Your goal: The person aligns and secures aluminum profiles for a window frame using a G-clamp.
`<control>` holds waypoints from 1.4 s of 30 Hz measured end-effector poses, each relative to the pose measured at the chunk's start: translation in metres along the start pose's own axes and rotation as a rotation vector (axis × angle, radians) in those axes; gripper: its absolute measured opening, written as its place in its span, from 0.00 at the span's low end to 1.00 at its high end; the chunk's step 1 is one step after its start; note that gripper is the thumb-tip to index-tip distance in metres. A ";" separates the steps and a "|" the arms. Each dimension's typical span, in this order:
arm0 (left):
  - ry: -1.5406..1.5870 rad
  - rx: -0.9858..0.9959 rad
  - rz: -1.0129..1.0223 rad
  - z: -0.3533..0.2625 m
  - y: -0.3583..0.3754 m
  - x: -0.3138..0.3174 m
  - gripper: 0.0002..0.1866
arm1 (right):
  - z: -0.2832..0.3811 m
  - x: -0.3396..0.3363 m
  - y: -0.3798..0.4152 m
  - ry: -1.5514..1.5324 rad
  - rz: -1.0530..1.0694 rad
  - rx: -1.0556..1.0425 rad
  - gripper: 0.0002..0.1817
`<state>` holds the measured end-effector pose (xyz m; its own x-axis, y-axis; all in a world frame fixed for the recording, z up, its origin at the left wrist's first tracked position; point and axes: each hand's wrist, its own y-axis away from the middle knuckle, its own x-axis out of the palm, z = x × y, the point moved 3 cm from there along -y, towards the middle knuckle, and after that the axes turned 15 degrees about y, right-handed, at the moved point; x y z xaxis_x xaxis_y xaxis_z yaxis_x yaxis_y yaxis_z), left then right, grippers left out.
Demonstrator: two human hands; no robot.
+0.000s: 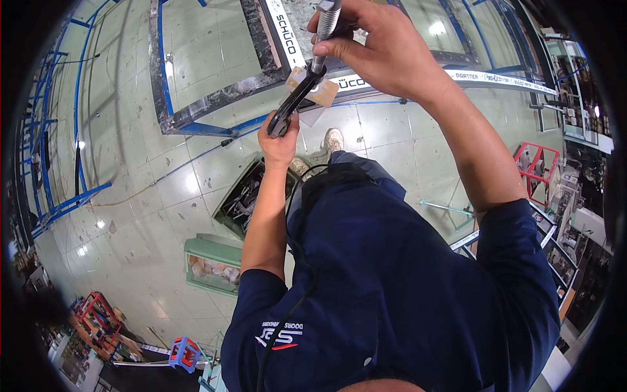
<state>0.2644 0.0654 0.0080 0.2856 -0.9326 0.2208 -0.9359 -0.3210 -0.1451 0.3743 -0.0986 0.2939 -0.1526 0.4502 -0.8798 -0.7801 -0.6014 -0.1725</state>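
Observation:
My left hand [279,145] is closed round the lower end of a black-handled tool [297,101], which slants up and away from me. At its upper end the tool meets a silver metal shaft [319,64] with a ribbed or threaded upper part. My right hand [372,49] pinches this shaft between thumb and fingers; some of those fingers are hidden behind it. Just beneath the tool's head lies a tan piece [323,93] at the corner of a frame [287,42] covered with white SCHÜCO-printed tape.
Blue metal stands [209,129] support dark frames in front of me. An open green toolbox [225,212] full of tools sits on the tiled floor by my feet, near a second green box [196,261]. A red rack [535,170] stands to the right. A thin cable crosses the floor.

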 end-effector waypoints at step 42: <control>-0.008 -0.166 0.396 -0.095 -0.021 -0.019 0.33 | -0.001 -0.078 0.009 0.338 -0.079 0.110 0.09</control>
<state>0.2594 0.1058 0.0984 -0.1017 -0.9799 0.1719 -0.9939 0.0927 -0.0595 0.3795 -0.1400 0.3608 0.1055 0.2378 -0.9656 -0.8446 -0.4911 -0.2133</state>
